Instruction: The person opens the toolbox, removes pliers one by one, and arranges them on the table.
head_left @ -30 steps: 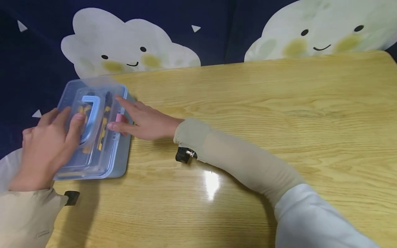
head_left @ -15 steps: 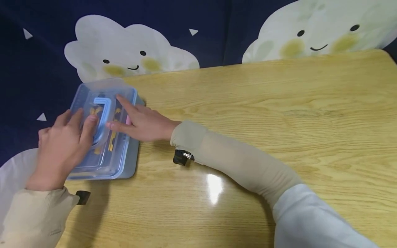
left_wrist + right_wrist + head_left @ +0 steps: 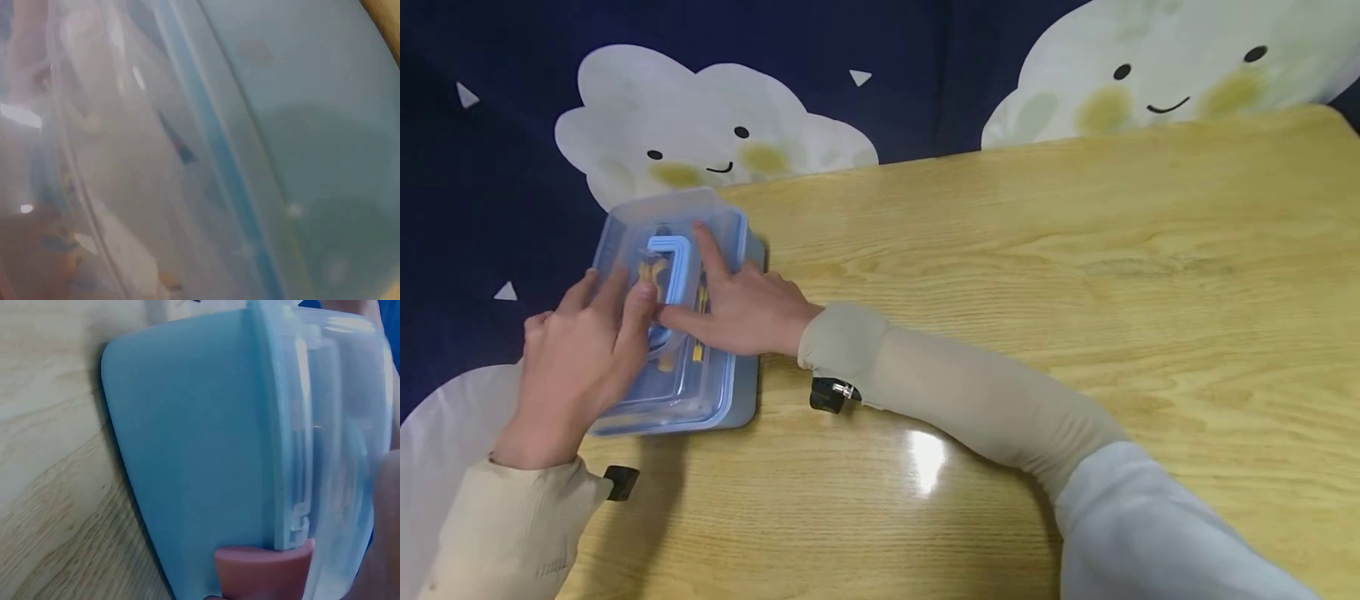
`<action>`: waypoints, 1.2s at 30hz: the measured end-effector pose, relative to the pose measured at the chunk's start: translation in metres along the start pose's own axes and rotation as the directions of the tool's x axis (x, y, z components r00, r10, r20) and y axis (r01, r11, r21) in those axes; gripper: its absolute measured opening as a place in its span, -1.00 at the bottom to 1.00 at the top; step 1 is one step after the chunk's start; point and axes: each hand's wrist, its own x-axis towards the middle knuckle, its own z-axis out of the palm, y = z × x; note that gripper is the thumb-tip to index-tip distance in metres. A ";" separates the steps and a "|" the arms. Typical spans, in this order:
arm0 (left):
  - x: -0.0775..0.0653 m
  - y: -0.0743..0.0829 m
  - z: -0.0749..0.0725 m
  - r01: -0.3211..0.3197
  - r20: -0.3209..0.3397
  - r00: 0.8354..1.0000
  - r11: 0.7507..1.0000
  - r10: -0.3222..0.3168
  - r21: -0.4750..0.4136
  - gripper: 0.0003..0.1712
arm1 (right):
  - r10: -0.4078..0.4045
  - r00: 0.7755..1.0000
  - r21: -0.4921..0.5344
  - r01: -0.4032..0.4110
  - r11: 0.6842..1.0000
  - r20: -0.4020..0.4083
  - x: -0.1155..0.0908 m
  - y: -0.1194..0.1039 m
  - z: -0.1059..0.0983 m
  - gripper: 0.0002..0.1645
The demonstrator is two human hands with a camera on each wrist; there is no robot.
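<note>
A light-blue plastic storage box [image 3: 747, 392] with a clear lid [image 3: 700, 408] stands at the left of the table. On the lid lies a blue handle [image 3: 679, 267]; yellow and dark items show through the plastic. My left hand [image 3: 583, 350] rests on the lid's left part, its fingers spread towards the handle. From the right, my right hand [image 3: 752, 308] reaches over the lid's edge, index finger straight and thumb extended over the top. Its other fingers are hidden down the box's side. A pink latch [image 3: 262, 572] shows on that side in the right wrist view.
The wooden table [image 3: 1000, 267] extends to the right of the box. Behind it hangs a dark blue cloth [image 3: 917, 100] printed with white clouds. Black wrist cameras [image 3: 827, 395] sit under both sleeves, close above the table.
The box has slid to the right together with my left hand. My right hand has stayed nearly in place, so it now covers more of the lid and hides the pink latch from the head view.
</note>
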 end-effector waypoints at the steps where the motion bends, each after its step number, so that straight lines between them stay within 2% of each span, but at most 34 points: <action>1: -0.001 -0.001 -0.001 -0.001 0.009 1.000 1.000 0.001 -0.011 -0.15 | 0.010 1.000 -0.002 -0.010 1.000 -0.010 0.000 0.000 0.000 0.29; 6: -0.003 -0.012 -0.007 -0.028 0.090 0.995 0.996 0.036 -0.084 -0.25 | 0.050 0.997 0.008 -0.049 0.999 -0.053 0.003 0.005 0.001 0.26; 10: -0.006 -0.028 -0.009 -0.050 0.180 0.980 0.981 0.084 -0.186 -0.28 | 0.042 0.996 0.023 -0.040 0.999 -0.076 0.006 0.011 0.004 0.23; 15: -0.007 -0.038 -0.006 -0.036 0.226 0.969 0.962 0.100 -0.270 -0.24 | 0.026 0.996 0.037 -0.023 0.999 -0.085 0.008 0.017 0.005 0.21; 21: -0.004 -0.038 -0.003 -0.038 0.223 0.969 0.960 0.103 -0.278 -0.23 | 0.020 0.997 0.042 -0.017 0.999 -0.080 0.008 0.021 0.001 0.21; 28: -0.001 -0.027 0.001 -0.081 0.186 0.974 0.966 0.129 -0.247 -0.24 | 0.031 0.995 0.008 -0.030 1.000 -0.093 0.003 0.030 -0.005 0.20; 36: 0.002 -0.014 0.005 -0.118 0.148 0.977 0.968 0.153 -0.220 -0.26 | 0.026 0.996 0.025 -0.024 0.999 -0.088 -0.002 0.040 -0.012 0.19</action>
